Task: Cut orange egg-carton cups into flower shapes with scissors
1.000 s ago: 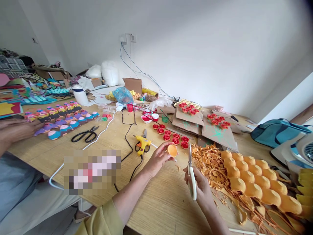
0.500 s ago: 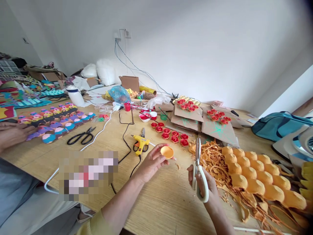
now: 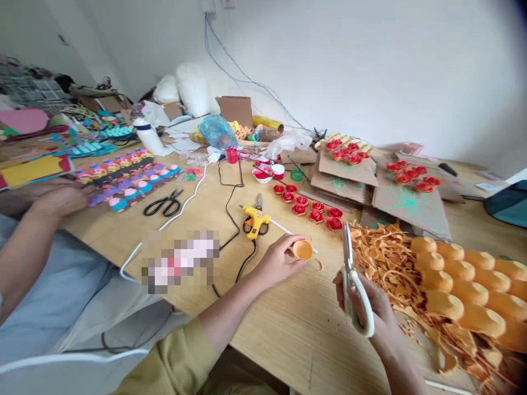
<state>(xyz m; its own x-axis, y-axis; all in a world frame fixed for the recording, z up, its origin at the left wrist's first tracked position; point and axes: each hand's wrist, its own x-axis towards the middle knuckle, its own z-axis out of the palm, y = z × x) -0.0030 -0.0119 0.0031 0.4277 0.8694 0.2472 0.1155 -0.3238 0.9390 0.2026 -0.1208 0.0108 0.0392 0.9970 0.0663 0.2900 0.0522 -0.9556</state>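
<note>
Between the thumb and fingers of my left hand [image 3: 282, 258] is a small orange egg-carton cup [image 3: 303, 250], its open side toward me. My right hand [image 3: 370, 304] grips white-handled scissors [image 3: 353, 291], blades pointing up and away, apart from the cup. Just beyond the scissors lies a heap of orange carton scraps [image 3: 387, 263]. An orange egg carton [image 3: 469, 291] with several bumps sits right of the heap. Ahead of my left hand rests a yellow glue gun [image 3: 256, 220], lying over another pair of scissors [image 3: 259, 203].
Red paper roses [image 3: 317, 211] stand in rows on the table, more on cardboard pieces [image 3: 411, 206]. Black scissors [image 3: 163, 206] lie left of a white cable [image 3: 177, 211]. A co-worker's hands [image 3: 61, 197] are beside painted carton figures [image 3: 132, 178]. Paint cups [image 3: 278, 171] stand farther back.
The view has swung left and down, so things sit farther right and higher. My left hand has tilted the cup a little. Both hands keep their hold. The co-worker's hands show more fully.
</note>
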